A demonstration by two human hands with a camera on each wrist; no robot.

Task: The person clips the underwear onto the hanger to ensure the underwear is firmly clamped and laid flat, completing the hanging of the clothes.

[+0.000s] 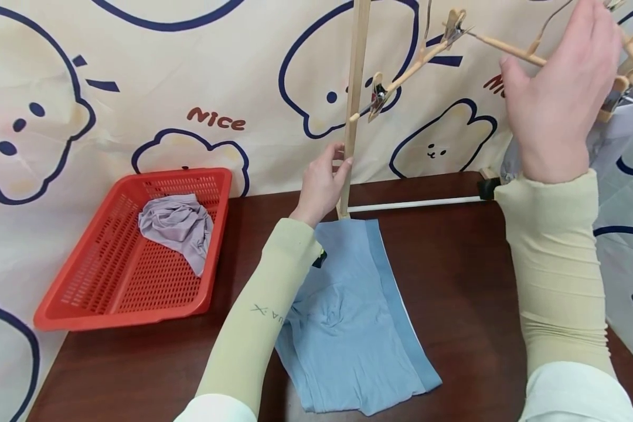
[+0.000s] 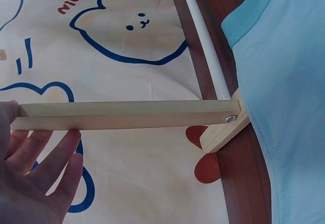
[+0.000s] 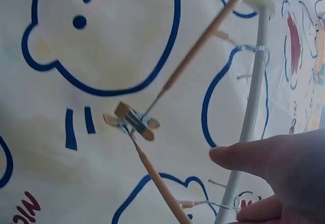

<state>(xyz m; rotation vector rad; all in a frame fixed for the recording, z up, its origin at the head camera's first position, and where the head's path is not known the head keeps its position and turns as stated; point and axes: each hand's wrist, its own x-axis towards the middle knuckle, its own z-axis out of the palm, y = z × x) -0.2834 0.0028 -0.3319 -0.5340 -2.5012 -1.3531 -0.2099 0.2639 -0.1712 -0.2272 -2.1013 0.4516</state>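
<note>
My left hand (image 1: 322, 181) holds an upright wooden post (image 1: 356, 70) low down. Its thumb and fingers lie on opposite sides of the post in the left wrist view. Raised at the upper right, my right hand (image 1: 569, 99) has its thumb spread away from the fingers, close to a wooden clip hanger (image 1: 506, 50). Another clip hanger (image 1: 411, 70) hangs between that one and the post. Clips (image 3: 132, 120) of the hangers meet in the right wrist view. Light blue boxer briefs (image 1: 358, 328) lie flat on the table below the post.
A red plastic basket (image 1: 211, 293) with a crumpled lilac cloth (image 1: 176, 223) stands at the left of the dark table (image 1: 469, 305). A white lower rod (image 1: 417, 205) joins the rack's feet. An upper white rod (image 3: 249, 117) carries the hangers. A patterned curtain (image 1: 264, 76) hangs behind.
</note>
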